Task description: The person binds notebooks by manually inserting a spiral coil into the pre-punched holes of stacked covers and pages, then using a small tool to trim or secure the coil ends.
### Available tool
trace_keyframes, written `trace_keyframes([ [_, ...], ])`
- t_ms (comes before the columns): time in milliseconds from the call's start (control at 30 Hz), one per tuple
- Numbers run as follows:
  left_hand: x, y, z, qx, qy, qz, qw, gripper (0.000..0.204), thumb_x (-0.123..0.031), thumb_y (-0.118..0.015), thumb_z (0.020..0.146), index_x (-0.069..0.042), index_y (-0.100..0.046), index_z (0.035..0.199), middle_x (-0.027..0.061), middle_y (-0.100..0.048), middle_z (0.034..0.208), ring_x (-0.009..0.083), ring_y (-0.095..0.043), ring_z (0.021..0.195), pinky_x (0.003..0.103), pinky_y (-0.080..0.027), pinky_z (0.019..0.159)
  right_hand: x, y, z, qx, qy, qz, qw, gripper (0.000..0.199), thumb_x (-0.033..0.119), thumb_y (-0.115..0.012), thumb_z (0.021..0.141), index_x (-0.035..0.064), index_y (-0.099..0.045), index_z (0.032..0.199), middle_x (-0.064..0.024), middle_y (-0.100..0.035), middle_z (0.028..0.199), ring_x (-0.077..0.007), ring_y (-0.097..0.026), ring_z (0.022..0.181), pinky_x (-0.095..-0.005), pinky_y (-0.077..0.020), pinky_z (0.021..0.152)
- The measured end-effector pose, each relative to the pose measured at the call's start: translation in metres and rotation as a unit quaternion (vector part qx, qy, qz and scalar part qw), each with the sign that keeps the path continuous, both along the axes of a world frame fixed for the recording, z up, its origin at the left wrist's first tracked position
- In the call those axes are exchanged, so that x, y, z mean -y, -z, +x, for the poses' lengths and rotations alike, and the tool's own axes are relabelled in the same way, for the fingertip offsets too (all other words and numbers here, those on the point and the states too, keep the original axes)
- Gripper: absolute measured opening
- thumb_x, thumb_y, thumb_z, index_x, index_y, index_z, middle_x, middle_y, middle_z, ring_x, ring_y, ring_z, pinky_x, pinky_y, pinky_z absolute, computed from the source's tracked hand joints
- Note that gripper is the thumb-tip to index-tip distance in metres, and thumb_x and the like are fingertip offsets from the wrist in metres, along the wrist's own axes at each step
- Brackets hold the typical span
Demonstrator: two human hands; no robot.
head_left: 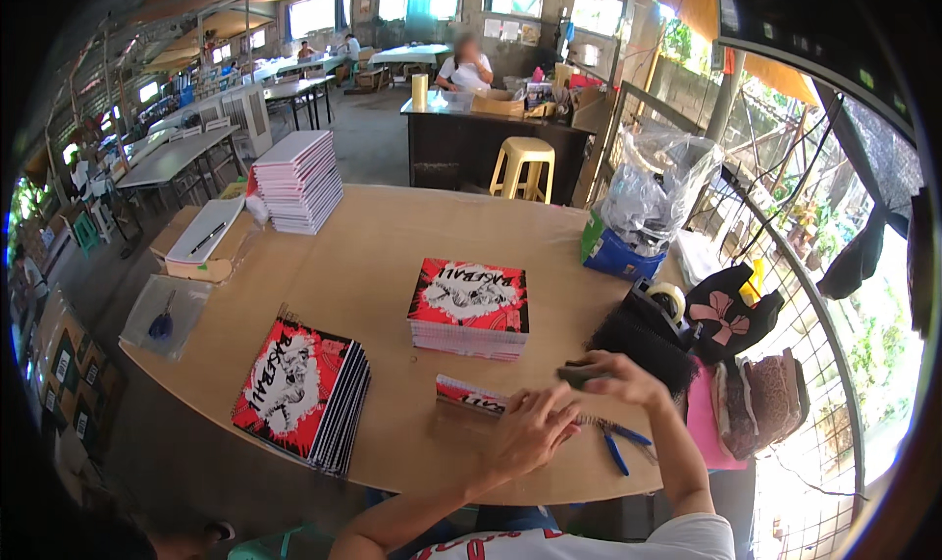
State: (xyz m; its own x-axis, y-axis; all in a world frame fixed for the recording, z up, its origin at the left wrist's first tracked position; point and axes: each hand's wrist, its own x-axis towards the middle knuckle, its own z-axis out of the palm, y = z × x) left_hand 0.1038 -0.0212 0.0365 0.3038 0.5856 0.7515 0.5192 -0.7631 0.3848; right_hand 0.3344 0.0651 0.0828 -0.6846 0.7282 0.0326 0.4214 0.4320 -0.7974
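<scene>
My left hand (pixel 535 428) is closed on a red-covered notebook (pixel 467 397), which stands on its edge near the front of the table. A wire coil (pixel 589 420) shows along the notebook's edge, partly hidden by my hands. Just above it, my right hand (pixel 628 379) grips a small dark object (pixel 583 373) whose kind I cannot make out. Pliers with blue handles (pixel 615 452) lie below my right hand. Beyond the notebook sits a neat stack of red-covered notebooks (pixel 469 305). To the left are spiral-bound notebooks (pixel 296 383), fanned in a pile.
A tall stack of white-edged books (pixel 297 182) stands at the table's far left, by a pen (pixel 208 237) on paper. Right, there are a plastic bag (pixel 653 192), a tape roll (pixel 667 302), black cloth (pixel 640 342) and wire mesh. A person (pixel 466 69) sits behind a dark desk.
</scene>
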Motion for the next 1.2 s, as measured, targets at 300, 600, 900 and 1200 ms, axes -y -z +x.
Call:
trace_keyframes([
  [300,0.000,-0.004,-0.018,-0.045,-0.083,-0.036,0.995,0.019,-0.021,-0.075,0.085,-0.016,-0.065,0.101,0.0010,-0.061,0.099,0.0247,-0.059,0.095,0.045,-0.041,0.089,0.010,-0.020,0.013,0.055,-0.065,-0.020,0.996,0.064,0.045,-0.064,0.083,-0.0018,-0.069,0.126,-0.0215,-0.063,0.124,-0.0321,-0.059,0.112,-0.0400,-0.0427,0.101],
  [600,-0.004,-0.011,-0.020,-0.012,-0.045,-0.050,0.998,0.032,-0.019,-0.076,0.085,-0.014,-0.059,0.112,0.0048,-0.061,0.099,0.0275,-0.061,0.095,0.043,-0.044,0.087,-0.004,-0.001,0.014,-0.233,-0.172,-0.244,0.926,0.056,0.042,-0.064,0.091,-0.0018,-0.069,0.124,-0.0205,-0.065,0.126,-0.0333,-0.062,0.113,-0.0387,-0.0446,0.101],
  [900,0.005,-0.016,-0.027,-0.034,-0.133,-0.051,0.989,0.043,-0.032,-0.082,0.080,-0.014,-0.060,0.112,0.0077,-0.059,0.115,0.0305,-0.058,0.104,0.047,-0.042,0.092,-0.016,0.010,-0.005,0.140,-0.121,0.004,0.983,0.054,0.044,-0.065,0.088,0.0025,-0.072,0.122,-0.0230,-0.066,0.123,-0.0331,-0.063,0.110,-0.0409,-0.0446,0.099],
  [1200,-0.023,0.010,-0.059,0.061,-0.162,-0.043,0.984,0.050,-0.052,-0.086,0.067,-0.015,-0.066,0.093,0.0090,-0.052,0.116,0.0317,-0.049,0.112,0.050,-0.036,0.096,-0.014,0.009,-0.002,-0.059,-0.074,-0.124,0.988,0.055,0.042,-0.064,0.092,0.0026,-0.067,0.130,-0.0226,-0.066,0.121,-0.0334,-0.062,0.111,-0.0387,-0.0467,0.098],
])
